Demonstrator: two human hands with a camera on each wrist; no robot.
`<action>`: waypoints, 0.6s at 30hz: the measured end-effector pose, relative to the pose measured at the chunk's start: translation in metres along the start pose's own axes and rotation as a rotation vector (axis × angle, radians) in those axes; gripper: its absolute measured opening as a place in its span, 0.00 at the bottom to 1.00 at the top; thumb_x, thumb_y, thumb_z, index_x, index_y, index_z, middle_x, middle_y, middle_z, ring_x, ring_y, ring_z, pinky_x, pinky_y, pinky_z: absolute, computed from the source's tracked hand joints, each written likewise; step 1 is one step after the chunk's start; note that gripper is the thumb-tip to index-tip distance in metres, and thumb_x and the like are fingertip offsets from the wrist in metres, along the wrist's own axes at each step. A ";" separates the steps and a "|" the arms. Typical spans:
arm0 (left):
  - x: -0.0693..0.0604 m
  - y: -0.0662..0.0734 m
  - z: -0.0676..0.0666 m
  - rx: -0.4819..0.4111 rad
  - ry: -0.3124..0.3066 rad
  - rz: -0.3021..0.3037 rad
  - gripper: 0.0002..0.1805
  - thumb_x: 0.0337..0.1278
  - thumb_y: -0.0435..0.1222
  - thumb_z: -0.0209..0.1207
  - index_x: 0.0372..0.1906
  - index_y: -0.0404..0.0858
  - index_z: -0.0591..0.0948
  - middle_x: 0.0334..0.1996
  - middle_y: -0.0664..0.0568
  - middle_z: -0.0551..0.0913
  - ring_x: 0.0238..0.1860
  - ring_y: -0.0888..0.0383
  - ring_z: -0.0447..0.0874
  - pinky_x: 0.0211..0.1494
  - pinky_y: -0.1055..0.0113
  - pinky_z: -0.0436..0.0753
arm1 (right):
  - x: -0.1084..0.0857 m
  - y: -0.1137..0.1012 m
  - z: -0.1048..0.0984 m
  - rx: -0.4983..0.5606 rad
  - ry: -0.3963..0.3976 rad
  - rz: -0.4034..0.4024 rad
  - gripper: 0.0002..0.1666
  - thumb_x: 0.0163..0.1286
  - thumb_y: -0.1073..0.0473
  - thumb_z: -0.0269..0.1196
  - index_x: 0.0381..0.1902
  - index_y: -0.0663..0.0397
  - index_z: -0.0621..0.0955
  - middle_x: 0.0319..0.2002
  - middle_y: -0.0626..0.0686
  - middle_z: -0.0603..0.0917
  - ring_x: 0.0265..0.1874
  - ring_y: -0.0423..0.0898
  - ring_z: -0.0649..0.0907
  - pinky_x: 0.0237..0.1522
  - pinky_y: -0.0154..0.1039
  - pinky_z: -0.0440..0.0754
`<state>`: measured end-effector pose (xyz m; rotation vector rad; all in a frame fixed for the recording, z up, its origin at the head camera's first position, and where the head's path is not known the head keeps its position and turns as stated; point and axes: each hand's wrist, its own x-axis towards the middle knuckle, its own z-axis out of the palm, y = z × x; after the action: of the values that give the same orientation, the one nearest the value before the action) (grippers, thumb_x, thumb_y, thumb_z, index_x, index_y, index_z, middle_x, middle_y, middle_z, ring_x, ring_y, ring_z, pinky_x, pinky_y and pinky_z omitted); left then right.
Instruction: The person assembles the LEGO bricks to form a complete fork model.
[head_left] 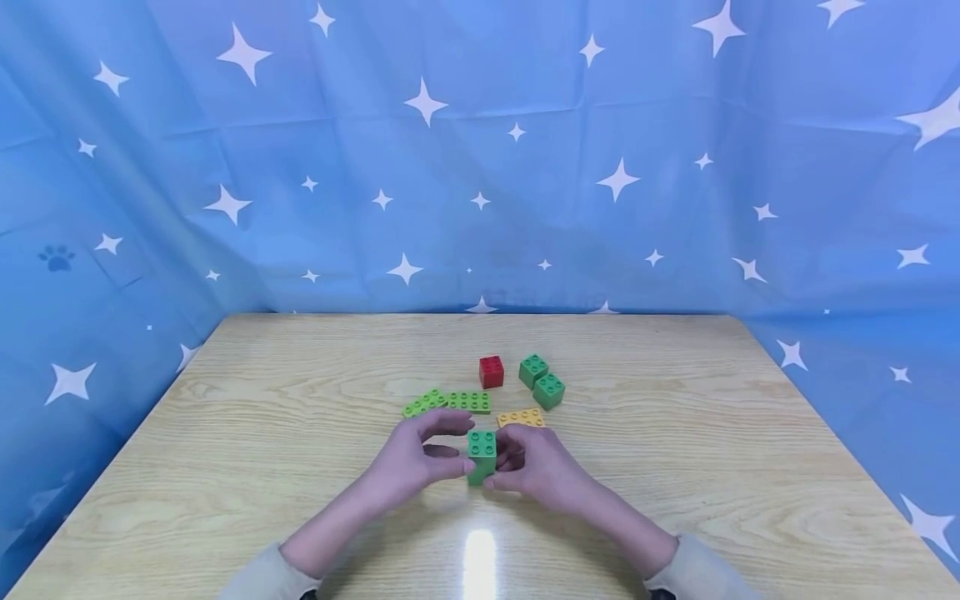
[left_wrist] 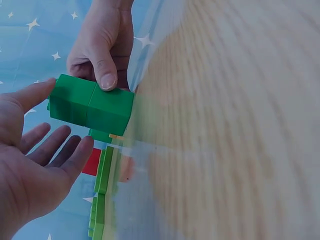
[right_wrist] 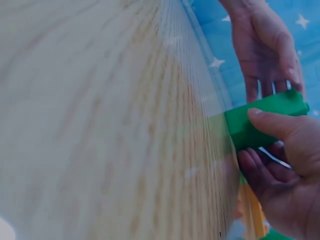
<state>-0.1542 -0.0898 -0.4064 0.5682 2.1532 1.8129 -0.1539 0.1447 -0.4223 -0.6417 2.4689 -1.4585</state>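
- Nearest the camera, two pale sleeves (head_left: pixel 272 575) enter at the bottom of the head view.
- Beyond them, a stack of two green blocks (head_left: pixel 481 475) stands upright, its base at the tabletop (head_left: pixel 675 375).
- The right hand (head_left: pixel 542 471) pinches the lower block (left_wrist: pixel 110 109) between thumb and fingers.
- The left hand (head_left: pixel 420 454) grips nothing — fingers loosely spread, thumb tip beside the upper block (left_wrist: pixel 72 96); contact there cannot be told.
- Just past the right hand lies a yellow plate (head_left: pixel 521 417); past the left, two light green plates (head_left: pixel 468 402), the left one angled.
- Farther back, a red block (head_left: pixel 491 372) sits near two more green blocks (head_left: pixel 550 392).
- Behind hangs a blue curtain (head_left: pixel 480 225) with white stars.
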 end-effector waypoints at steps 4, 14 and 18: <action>-0.004 -0.001 -0.001 0.011 0.019 0.017 0.35 0.54 0.31 0.74 0.68 0.32 0.74 0.63 0.37 0.77 0.63 0.39 0.77 0.59 0.60 0.83 | -0.001 -0.002 -0.002 0.013 0.011 0.006 0.26 0.56 0.64 0.78 0.52 0.59 0.82 0.40 0.49 0.86 0.39 0.46 0.86 0.45 0.35 0.86; -0.009 -0.010 0.002 -0.013 0.010 0.042 0.33 0.54 0.25 0.72 0.65 0.28 0.73 0.60 0.39 0.78 0.62 0.40 0.77 0.58 0.59 0.84 | -0.008 -0.004 -0.007 -0.025 0.053 -0.022 0.27 0.62 0.61 0.75 0.57 0.62 0.80 0.46 0.53 0.86 0.43 0.49 0.86 0.46 0.38 0.85; -0.007 -0.011 0.008 -0.028 0.017 0.074 0.30 0.54 0.22 0.70 0.63 0.28 0.75 0.57 0.40 0.80 0.60 0.42 0.79 0.57 0.60 0.84 | -0.009 -0.003 -0.007 0.005 0.048 -0.033 0.23 0.64 0.61 0.74 0.55 0.61 0.81 0.45 0.52 0.87 0.44 0.50 0.86 0.46 0.37 0.86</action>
<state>-0.1455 -0.0881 -0.4187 0.6362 2.1411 1.8891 -0.1478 0.1530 -0.4164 -0.6573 2.5011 -1.5089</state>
